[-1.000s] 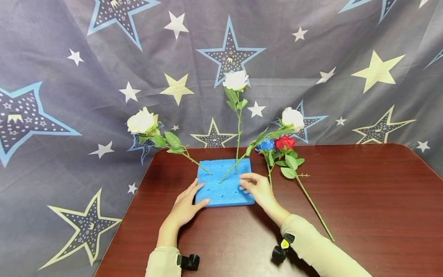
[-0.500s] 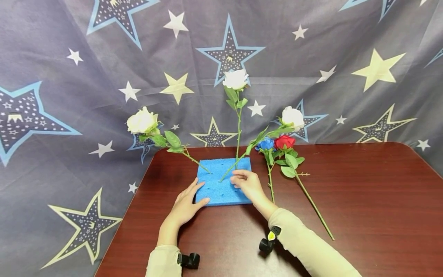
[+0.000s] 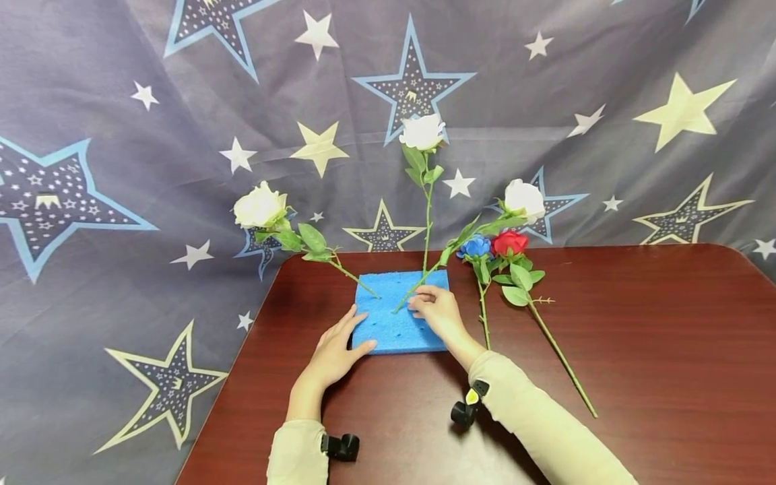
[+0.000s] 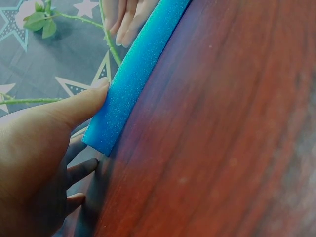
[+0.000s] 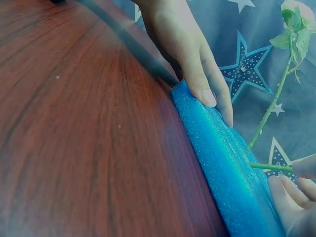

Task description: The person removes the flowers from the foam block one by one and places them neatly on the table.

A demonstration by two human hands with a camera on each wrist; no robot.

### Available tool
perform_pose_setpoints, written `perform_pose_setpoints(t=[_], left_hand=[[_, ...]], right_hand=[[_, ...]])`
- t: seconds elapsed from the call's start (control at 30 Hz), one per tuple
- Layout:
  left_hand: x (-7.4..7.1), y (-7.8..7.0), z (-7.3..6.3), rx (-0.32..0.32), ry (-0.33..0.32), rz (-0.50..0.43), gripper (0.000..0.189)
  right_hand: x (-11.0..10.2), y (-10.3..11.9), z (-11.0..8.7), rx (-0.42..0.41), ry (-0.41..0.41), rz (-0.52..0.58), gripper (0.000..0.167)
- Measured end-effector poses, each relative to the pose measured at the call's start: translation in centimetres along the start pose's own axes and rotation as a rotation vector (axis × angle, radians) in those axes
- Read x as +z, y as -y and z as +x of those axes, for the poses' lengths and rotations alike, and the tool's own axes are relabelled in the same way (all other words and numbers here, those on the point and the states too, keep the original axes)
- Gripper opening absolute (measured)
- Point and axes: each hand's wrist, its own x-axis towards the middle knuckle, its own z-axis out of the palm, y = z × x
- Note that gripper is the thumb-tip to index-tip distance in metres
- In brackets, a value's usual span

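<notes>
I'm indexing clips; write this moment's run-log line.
left hand: touches blue foam block; right hand: near stem; white roses: three, in block; blue rose, red rose: on table

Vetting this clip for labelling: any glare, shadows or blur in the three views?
Head: mostly crisp, pale glare on the tabletop between the forearms, dark shadow along the right sleeve; left wrist: soft tabletop grain, purplish tint beside the blue foam block; right wrist: hazy overall, dark shadow band on the tabletop beside the left hand.

3 roses (image 3: 423,132) in foam blk (image 3: 384,342), 2 flwrs (image 3: 510,242) R, on tbl (image 3: 667,323)
</notes>
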Motion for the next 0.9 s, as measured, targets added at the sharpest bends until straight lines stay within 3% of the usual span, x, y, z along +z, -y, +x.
perform_pose_setpoints(t=[0.5,0.9], left_hand=[[-0.1,-0.1,0.2,0.009,0.013,0.004,0.070],[-0.2,-0.3,0.2,0.004,0.027,0.002,0.071]], right_hand=[[1.3,-1.1,0.7,-0.095,-0.091,-0.105,0.016],[1.6,-1.5,0.3,-0.105,-0.120,-0.043,0.016]])
